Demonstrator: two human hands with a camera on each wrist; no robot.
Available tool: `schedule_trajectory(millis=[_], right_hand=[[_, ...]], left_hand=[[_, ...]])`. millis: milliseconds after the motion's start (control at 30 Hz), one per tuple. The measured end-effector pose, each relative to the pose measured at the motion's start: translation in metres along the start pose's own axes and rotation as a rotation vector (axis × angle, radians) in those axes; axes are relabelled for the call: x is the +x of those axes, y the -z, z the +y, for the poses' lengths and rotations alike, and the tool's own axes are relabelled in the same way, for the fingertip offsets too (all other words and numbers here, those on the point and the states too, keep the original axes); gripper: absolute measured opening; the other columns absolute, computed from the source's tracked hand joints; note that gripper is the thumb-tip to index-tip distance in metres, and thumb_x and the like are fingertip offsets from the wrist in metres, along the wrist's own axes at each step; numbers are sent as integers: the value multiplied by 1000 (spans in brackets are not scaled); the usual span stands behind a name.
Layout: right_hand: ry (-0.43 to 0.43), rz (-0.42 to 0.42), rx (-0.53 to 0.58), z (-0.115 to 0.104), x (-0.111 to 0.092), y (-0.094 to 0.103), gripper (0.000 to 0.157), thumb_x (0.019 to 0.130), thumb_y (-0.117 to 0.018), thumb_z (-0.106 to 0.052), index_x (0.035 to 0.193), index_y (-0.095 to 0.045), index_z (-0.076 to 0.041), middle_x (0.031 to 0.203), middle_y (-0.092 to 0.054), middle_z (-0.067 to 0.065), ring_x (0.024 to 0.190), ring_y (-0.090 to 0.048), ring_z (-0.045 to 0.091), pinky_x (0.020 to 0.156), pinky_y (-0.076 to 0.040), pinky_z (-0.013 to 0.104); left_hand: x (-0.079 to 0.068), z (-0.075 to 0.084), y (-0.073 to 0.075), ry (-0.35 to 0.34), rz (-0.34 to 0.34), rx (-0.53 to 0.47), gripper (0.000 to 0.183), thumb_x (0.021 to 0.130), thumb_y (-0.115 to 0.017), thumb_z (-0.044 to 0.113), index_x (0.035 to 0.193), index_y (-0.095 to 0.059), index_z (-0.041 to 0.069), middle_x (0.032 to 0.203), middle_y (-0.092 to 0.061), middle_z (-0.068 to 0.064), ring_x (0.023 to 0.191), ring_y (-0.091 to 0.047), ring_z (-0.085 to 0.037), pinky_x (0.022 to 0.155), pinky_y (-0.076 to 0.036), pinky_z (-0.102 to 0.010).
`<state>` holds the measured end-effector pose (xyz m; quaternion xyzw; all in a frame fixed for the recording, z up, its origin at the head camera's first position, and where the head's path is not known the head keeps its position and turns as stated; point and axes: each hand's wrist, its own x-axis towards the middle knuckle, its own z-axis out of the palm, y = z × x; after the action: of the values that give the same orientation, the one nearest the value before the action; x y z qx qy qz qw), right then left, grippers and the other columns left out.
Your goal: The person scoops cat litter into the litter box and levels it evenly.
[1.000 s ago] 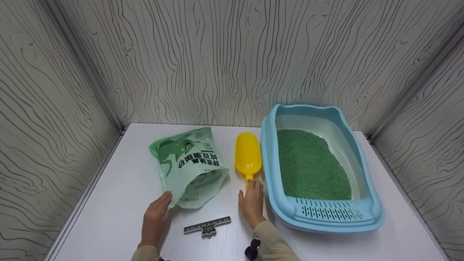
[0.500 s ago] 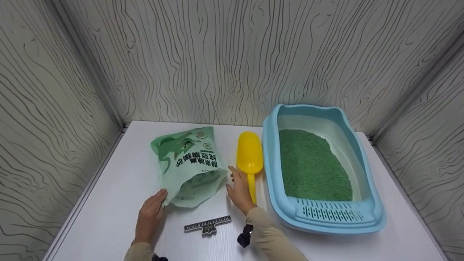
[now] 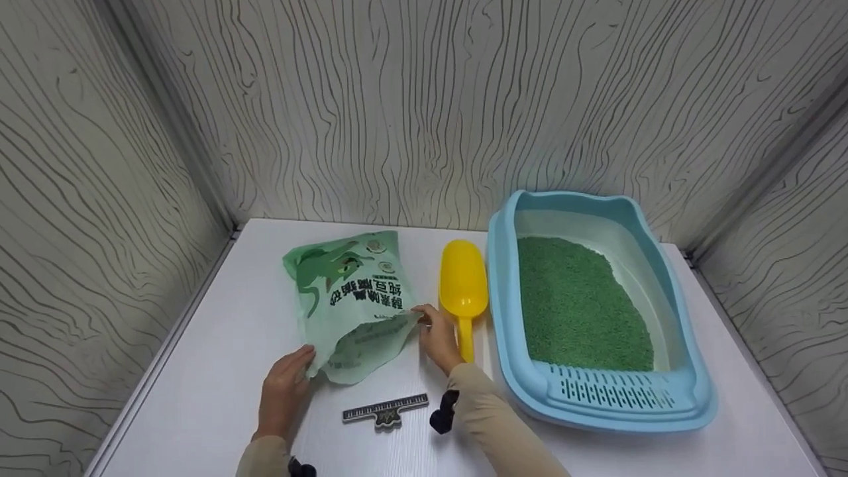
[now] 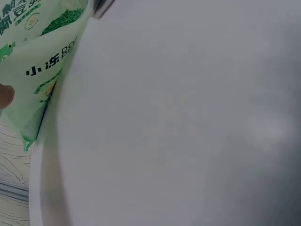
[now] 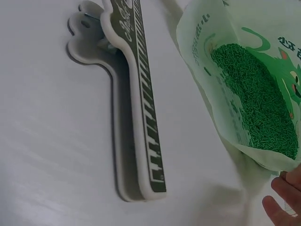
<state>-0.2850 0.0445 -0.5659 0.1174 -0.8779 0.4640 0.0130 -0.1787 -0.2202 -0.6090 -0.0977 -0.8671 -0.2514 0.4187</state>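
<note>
A pale green cat litter bag (image 3: 358,291) lies on the table with its mouth toward me. My left hand (image 3: 285,377) pinches the left corner of the mouth; in the left wrist view only a fingertip (image 4: 5,96) shows against the bag (image 4: 28,101). At the right corner of the mouth, my right hand (image 3: 438,334) pinches the edge between thumb and fingers. Green litter pellets (image 5: 254,94) show inside the bag in the right wrist view, where part of the right hand (image 5: 284,197) appears at the rim.
Right of the bag lies a yellow scoop (image 3: 462,278), its handle beside my right hand. A blue litter box (image 3: 500,285) holding green litter (image 3: 576,298) stands farther right. In front of the bag rests a wide dark clip (image 3: 386,411) with a keyboard pattern. Patterned walls enclose the table.
My right hand has left the scoop handle, moved left and taken the right corner of the bag's mouth. The mouth looks narrower. The left hand keeps its corner.
</note>
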Motion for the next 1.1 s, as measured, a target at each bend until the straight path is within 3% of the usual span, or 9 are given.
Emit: schedule_trajectory(millis=[133, 233, 433, 667, 933, 1100], right_hand=[[-71, 89, 0, 0, 3, 3, 24, 85, -56, 5, 104, -66, -5, 106, -69, 12, 99, -64, 25, 92, -51, 38], [-60, 112, 9, 2, 4, 4, 23, 84, -57, 5, 103, -68, -3, 104, -70, 14, 99, -66, 26, 89, -52, 38], [-27, 93, 33, 4, 4, 6, 20, 86, -58, 0, 103, -68, 1, 102, -71, 16, 97, -68, 26, 85, -54, 34], [-77, 74, 59, 1, 7, 14, 18, 88, -57, -6, 102, -68, -1, 99, -71, 13, 90, -68, 22, 82, -55, 32], [-141, 73, 107, 3, 6, 16, 16, 90, -54, -5, 98, -68, -1, 97, -71, 15, 90, -69, 22, 81, -56, 32], [-190, 65, 119, 3, 5, 15, 18, 91, -53, -9, 100, -67, -3, 98, -70, 13, 91, -68, 21, 84, -55, 33]], left_hand=[[1, -1, 1, 1, -13, 3, 45, 55, -76, -13, 96, -70, 3, 100, -71, -7, 92, -65, -22, 98, -32, 0], [1, -2, 3, 7, -30, 26, 42, 58, -76, -10, 98, -70, 5, 101, -72, -5, 92, -66, -20, 95, -36, -2], [2, -4, 11, 11, -27, 44, 45, 57, -74, -16, 97, -71, 4, 100, -72, -6, 90, -67, -22, 94, -37, -1], [5, -13, 18, 20, -15, 9, 42, 56, -74, -17, 93, -72, 2, 95, -73, -9, 86, -68, -23, 91, -37, 1], [8, -18, 27, 111, -71, -13, 38, 62, -73, -13, 95, -71, 6, 96, -73, -7, 86, -68, -24, 88, -33, 7], [9, -21, 30, 122, -97, -20, 37, 63, -72, -13, 95, -71, 7, 95, -73, -7, 85, -68, -25, 87, -34, 6]])
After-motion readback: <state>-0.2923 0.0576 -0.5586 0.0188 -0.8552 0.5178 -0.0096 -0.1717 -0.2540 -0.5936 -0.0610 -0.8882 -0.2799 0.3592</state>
